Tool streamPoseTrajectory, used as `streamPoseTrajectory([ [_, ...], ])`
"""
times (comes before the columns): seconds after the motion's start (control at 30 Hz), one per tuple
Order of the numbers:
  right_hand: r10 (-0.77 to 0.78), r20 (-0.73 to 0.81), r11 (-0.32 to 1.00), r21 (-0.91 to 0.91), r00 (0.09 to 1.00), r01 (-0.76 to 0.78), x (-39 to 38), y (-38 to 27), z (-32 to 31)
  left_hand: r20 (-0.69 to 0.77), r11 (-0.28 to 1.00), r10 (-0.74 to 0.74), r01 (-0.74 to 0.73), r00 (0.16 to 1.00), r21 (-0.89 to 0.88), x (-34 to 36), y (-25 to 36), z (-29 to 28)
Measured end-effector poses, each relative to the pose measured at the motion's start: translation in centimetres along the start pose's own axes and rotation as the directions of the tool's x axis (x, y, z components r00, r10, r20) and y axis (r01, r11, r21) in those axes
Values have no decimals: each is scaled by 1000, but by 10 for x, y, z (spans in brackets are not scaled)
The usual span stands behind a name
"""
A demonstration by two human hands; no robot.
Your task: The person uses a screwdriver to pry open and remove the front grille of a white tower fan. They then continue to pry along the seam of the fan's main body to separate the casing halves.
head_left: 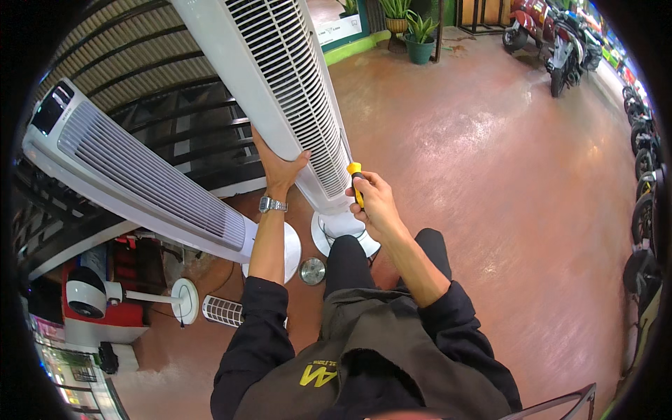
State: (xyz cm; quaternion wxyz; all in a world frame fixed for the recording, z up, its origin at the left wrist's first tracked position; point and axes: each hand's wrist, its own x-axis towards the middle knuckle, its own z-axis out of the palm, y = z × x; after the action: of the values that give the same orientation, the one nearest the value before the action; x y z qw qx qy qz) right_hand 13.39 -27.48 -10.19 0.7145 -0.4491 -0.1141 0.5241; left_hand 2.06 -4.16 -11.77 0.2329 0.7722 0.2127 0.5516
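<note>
A tall white tower fan [262, 77] with a slatted grille stands before me on a round white base. My left hand [281, 169], with a watch at its wrist, is wrapped round the fan's lower left side; the thumb lies on the front edge and most of the other fingers are behind. Closed round a yellow-and-black screwdriver [355, 169], my right hand [378, 203] is at the fan's lower right edge. The screwdriver's tip is hidden, so I cannot tell whether it meets a screw. On the floor by the base is a small round metal dish [312, 271].
A second tower fan [157, 168] leans across the left, near black metal railings [189, 126]. Lower left are a small white fan [87, 294] on a stand and a white grid-patterned cylinder [222, 310]. Potted plants [420, 50] and motorbikes [560, 52] stand far off.
</note>
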Motion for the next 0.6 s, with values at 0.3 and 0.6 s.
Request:
streamPoseTrajectory([
  [0.3, -650, 118, 330, -846, 751, 418, 23, 36, -14, -29, 993, 97, -94, 995, 74, 4, -8, 3],
  [0.6, 123, 264, 766, 587, 957, -260, 11, 12, -14, -28, 995, 84, -83, 996, 54, 1, -5, -3],
])
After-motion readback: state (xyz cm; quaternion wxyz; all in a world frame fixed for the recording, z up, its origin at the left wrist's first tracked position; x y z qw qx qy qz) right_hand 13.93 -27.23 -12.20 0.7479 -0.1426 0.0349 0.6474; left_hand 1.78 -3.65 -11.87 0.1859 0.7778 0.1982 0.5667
